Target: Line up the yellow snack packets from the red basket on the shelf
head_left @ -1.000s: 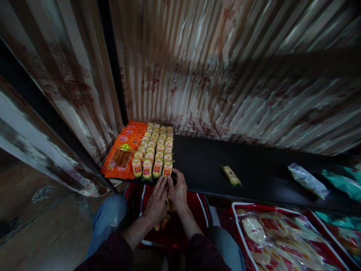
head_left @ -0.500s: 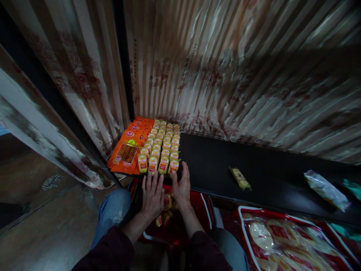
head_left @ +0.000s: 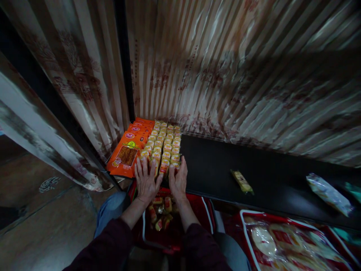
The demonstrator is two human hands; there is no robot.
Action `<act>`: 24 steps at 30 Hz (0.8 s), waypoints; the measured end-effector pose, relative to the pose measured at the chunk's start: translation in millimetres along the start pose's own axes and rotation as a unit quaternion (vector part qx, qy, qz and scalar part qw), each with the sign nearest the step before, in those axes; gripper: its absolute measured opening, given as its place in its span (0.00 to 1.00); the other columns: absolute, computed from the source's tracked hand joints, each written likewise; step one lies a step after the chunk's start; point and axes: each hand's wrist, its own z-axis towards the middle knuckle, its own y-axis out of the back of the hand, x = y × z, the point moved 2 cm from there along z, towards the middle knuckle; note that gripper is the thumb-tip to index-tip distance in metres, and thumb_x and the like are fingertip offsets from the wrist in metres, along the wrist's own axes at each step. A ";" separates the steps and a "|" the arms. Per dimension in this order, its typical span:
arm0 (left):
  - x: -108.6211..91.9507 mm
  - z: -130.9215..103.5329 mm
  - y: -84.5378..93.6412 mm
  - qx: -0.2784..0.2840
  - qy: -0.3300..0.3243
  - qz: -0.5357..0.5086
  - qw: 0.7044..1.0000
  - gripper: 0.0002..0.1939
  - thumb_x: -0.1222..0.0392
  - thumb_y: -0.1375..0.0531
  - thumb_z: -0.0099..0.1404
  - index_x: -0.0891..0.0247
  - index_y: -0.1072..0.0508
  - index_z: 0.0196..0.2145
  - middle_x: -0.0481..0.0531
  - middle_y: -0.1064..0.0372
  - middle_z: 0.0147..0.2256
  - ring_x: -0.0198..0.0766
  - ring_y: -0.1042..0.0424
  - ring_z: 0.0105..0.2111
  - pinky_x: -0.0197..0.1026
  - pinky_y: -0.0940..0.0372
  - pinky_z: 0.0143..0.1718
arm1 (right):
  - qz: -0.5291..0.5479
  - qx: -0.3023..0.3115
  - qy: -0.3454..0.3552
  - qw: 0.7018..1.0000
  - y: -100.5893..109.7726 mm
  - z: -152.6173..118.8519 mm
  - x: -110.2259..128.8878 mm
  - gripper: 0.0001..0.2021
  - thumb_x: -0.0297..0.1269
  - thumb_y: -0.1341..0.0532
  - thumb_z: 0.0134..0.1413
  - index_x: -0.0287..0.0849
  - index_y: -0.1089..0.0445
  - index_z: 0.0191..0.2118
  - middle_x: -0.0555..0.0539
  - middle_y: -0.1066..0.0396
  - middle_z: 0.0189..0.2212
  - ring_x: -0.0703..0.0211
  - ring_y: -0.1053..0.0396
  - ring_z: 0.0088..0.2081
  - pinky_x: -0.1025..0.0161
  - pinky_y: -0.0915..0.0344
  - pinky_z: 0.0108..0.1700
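Several rows of small yellow wrapped snacks [head_left: 159,141] stand on the black shelf [head_left: 208,162], beside overlapping orange packets [head_left: 124,154]. My left hand [head_left: 146,182] lies with fingers spread over the front ends of the left rows. At the front right corner of the rows, my right hand [head_left: 179,178] rests with its thumb on the front snack and its fingers along the side, thumb and fingers apart. Below my hands, a red basket [head_left: 196,210] holds loose snacks [head_left: 158,209] of the same kind.
One yellow packet [head_left: 241,181] lies alone on the shelf, and a white-blue packet [head_left: 328,194] lies farther right. A second red basket [head_left: 267,214] with larger wrapped food stands at the lower right. Pleated curtains [head_left: 225,75] hang behind, with a dark post [head_left: 124,56] at left.
Both hands have moved forward onto the front of the snack rows, the left one also leftward. More loose snacks in the basket are uncovered.
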 end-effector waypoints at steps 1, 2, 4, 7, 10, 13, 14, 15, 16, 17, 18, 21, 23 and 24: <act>0.1 1.4 -0.8 0.008 -0.003 -0.001 1.000 0.34 0.53 0.44 0.65 0.60 0.50 0.66 0.61 0.72 0.69 0.60 0.72 0.67 0.67 0.58 0.62 | -0.008 0.002 0.006 1.000 -1.1 0.4 0.4 0.34 0.52 0.53 0.61 0.36 0.56 0.66 0.33 0.51 0.65 0.45 0.54 0.66 0.41 0.52 0.64; 0.2 2.5 -1.3 0.017 -0.004 -0.002 1.000 0.33 0.53 0.45 0.65 0.59 0.48 0.65 0.60 0.70 0.69 0.60 0.72 0.67 0.67 0.59 0.62 | -0.017 0.002 0.012 1.000 -2.2 0.7 0.8 0.34 0.51 0.54 0.61 0.35 0.56 0.66 0.33 0.51 0.65 0.45 0.53 0.66 0.41 0.52 0.64; 0.3 4.1 -1.7 0.032 -0.005 -0.004 0.999 0.31 0.54 0.46 0.66 0.58 0.46 0.65 0.59 0.67 0.68 0.58 0.72 0.67 0.66 0.59 0.63 | -0.030 -0.002 0.024 0.999 -4.3 1.3 1.1 0.33 0.50 0.55 0.62 0.35 0.55 0.66 0.33 0.50 0.65 0.46 0.52 0.65 0.41 0.52 0.64; 0.4 5.2 -1.7 0.050 -0.012 -0.004 0.999 0.30 0.55 0.47 0.66 0.56 0.46 0.65 0.56 0.63 0.68 0.57 0.72 0.67 0.64 0.59 0.63 | -0.041 -0.005 0.036 0.998 -7.4 2.7 1.5 0.32 0.49 0.56 0.62 0.36 0.56 0.66 0.34 0.51 0.65 0.47 0.53 0.66 0.42 0.52 0.64; 1.7 5.7 -2.4 0.059 -0.020 -0.003 0.998 0.29 0.56 0.48 0.67 0.55 0.47 0.65 0.55 0.62 0.68 0.55 0.70 0.68 0.63 0.59 0.63 | -0.059 0.001 0.039 0.998 -9.5 4.0 2.9 0.32 0.49 0.55 0.62 0.36 0.57 0.67 0.34 0.52 0.66 0.47 0.54 0.66 0.43 0.52 0.64; 3.5 6.3 -3.4 0.061 -0.036 -0.005 0.997 0.30 0.56 0.48 0.67 0.55 0.47 0.65 0.54 0.60 0.68 0.53 0.66 0.68 0.60 0.59 0.64 | -0.082 0.023 0.033 0.996 -10.7 3.7 5.1 0.33 0.50 0.54 0.62 0.37 0.57 0.67 0.34 0.55 0.67 0.46 0.55 0.67 0.43 0.51 0.63; 3.9 6.7 -3.6 0.061 -0.043 -0.005 0.997 0.30 0.56 0.48 0.67 0.55 0.47 0.65 0.54 0.59 0.68 0.52 0.65 0.68 0.60 0.60 0.65 | -0.089 0.029 0.031 0.995 -11.0 3.2 5.8 0.33 0.50 0.54 0.62 0.38 0.57 0.67 0.34 0.56 0.67 0.45 0.55 0.67 0.43 0.50 0.63; 4.2 7.2 -3.6 0.061 -0.050 -0.004 0.997 0.30 0.57 0.48 0.67 0.56 0.47 0.65 0.54 0.59 0.67 0.52 0.65 0.68 0.59 0.60 0.65 | -0.095 0.033 0.032 0.994 -11.2 2.7 6.4 0.33 0.50 0.53 0.62 0.39 0.57 0.67 0.34 0.56 0.67 0.44 0.54 0.66 0.42 0.48 0.62; 4.4 7.8 -3.4 0.061 -0.057 -0.002 0.996 0.29 0.57 0.48 0.67 0.56 0.47 0.65 0.54 0.58 0.67 0.51 0.64 0.68 0.59 0.60 0.65 | -0.102 0.033 0.034 0.994 -11.5 2.1 7.1 0.33 0.50 0.52 0.62 0.40 0.58 0.67 0.34 0.56 0.67 0.44 0.53 0.66 0.42 0.47 0.61; 4.4 8.4 -3.2 0.061 -0.063 0.000 0.996 0.29 0.57 0.48 0.67 0.57 0.46 0.65 0.55 0.57 0.67 0.51 0.64 0.68 0.59 0.60 0.65 | -0.110 0.033 0.037 0.993 -11.8 1.6 7.6 0.33 0.50 0.52 0.61 0.41 0.58 0.67 0.34 0.56 0.67 0.44 0.52 0.66 0.42 0.46 0.60; 4.5 9.1 -2.9 0.059 -0.066 0.003 0.996 0.29 0.57 0.48 0.67 0.57 0.45 0.64 0.55 0.57 0.67 0.51 0.64 0.68 0.59 0.59 0.65 | -0.119 0.031 0.040 0.992 -12.1 1.2 8.1 0.34 0.50 0.51 0.61 0.42 0.59 0.67 0.34 0.56 0.67 0.44 0.51 0.65 0.42 0.45 0.60; 4.4 10.6 -2.6 0.055 -0.069 0.011 0.996 0.28 0.56 0.47 0.67 0.58 0.43 0.63 0.56 0.56 0.67 0.52 0.64 0.68 0.59 0.58 0.65 | -0.144 0.031 0.040 0.988 -12.9 0.7 9.4 0.34 0.50 0.51 0.61 0.40 0.60 0.68 0.34 0.56 0.67 0.44 0.50 0.65 0.44 0.44 0.60; 4.4 10.9 -3.2 0.054 -0.069 0.015 0.996 0.28 0.56 0.47 0.66 0.58 0.42 0.63 0.56 0.57 0.67 0.53 0.63 0.67 0.59 0.57 0.64 | -0.150 0.035 0.035 0.987 -13.1 1.0 10.0 0.35 0.51 0.51 0.61 0.39 0.59 0.67 0.33 0.56 0.67 0.44 0.50 0.65 0.45 0.44 0.60; 4.4 10.9 -3.6 0.053 -0.070 0.016 0.996 0.28 0.56 0.47 0.66 0.58 0.43 0.63 0.57 0.59 0.67 0.53 0.63 0.67 0.59 0.56 0.64 | -0.151 0.037 0.033 0.987 -13.1 1.1 10.2 0.35 0.51 0.51 0.61 0.38 0.59 0.67 0.33 0.56 0.67 0.44 0.51 0.65 0.45 0.44 0.60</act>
